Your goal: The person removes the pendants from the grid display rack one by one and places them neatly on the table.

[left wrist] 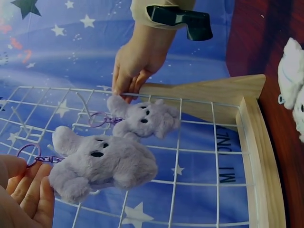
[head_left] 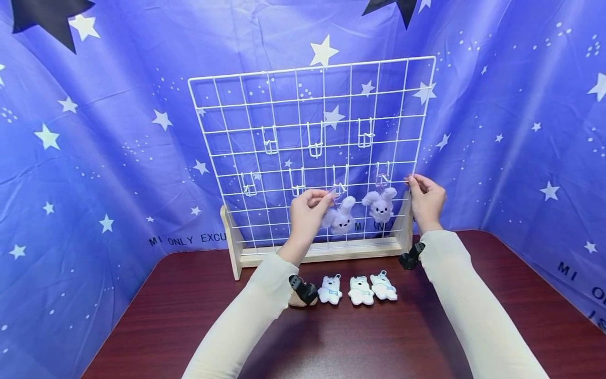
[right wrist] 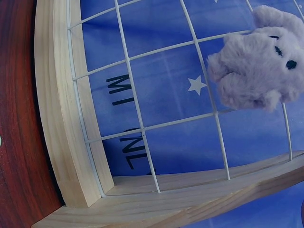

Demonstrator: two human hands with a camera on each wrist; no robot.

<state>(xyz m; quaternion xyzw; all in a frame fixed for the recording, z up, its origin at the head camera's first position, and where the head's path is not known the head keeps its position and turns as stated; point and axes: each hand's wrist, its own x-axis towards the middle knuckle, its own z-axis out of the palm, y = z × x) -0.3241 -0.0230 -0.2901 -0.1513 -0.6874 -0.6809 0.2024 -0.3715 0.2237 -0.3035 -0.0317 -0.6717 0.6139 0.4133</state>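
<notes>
My left hand (head_left: 307, 213) pinches the purple ring (left wrist: 29, 156) of a fluffy lilac bunny keychain (head_left: 343, 221), which hangs in front of the white wire grid (head_left: 312, 68). Its ring is close to a lower-row hook (head_left: 342, 188); I cannot tell whether the two touch. To the right, a second lilac bunny keychain (head_left: 381, 207) hangs by its ring from the neighbouring hook. At the grid's right edge, my right hand (head_left: 427, 200) holds the side wire between thumb and fingers. The right wrist view shows only the hanging bunny (right wrist: 261, 69) and the grid's lower corner.
More white hooks (head_left: 365, 139) are fixed on the grid in two rows. A wooden stand (head_left: 322, 255) supports it on the dark red table (head_left: 402, 342). Several white bear plush keychains (head_left: 361, 291) lie in front. A brown item (head_left: 295, 301) is partly hidden by the left wrist.
</notes>
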